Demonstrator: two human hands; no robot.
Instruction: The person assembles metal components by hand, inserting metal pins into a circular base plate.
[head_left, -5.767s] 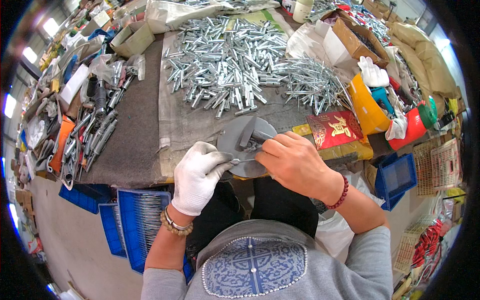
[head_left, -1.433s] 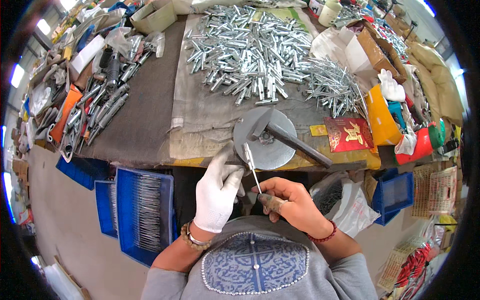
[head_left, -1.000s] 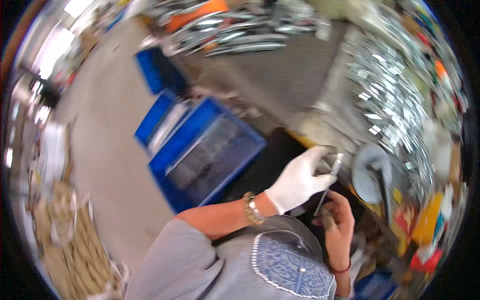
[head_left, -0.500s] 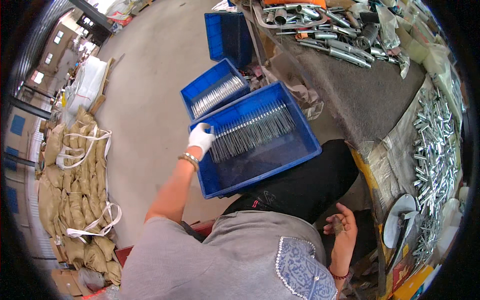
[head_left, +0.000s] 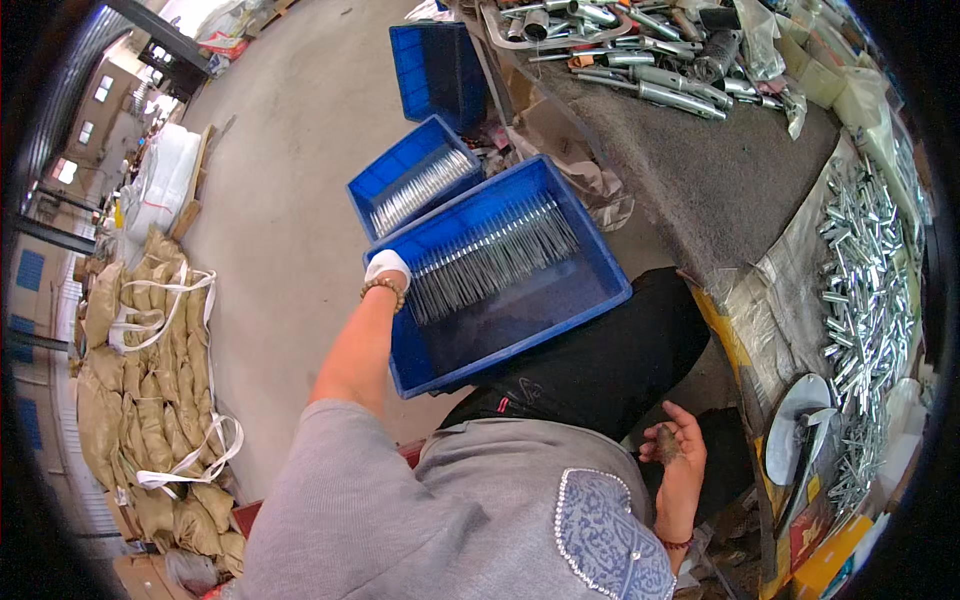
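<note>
Metal rods [head_left: 495, 258] rowed in blue bin [head_left: 515, 345]; loose pieces [head_left: 865, 290] still heaped on worktop [head_left: 690, 170]. Left hand [head_left: 387, 267]: hidden, can't tell; right hand [head_left: 680, 450]: loosely spread.

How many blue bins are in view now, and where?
3: the large bin at the gloved left hand, a smaller bin just beyond it, and a third bin farther back, near the table. More may be hidden underneath the table.

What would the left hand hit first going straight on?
The left hand would likely meet the larger blue bin's far wall; depth is unclear, so it may pass above, toward the smaller blue bin.
</note>
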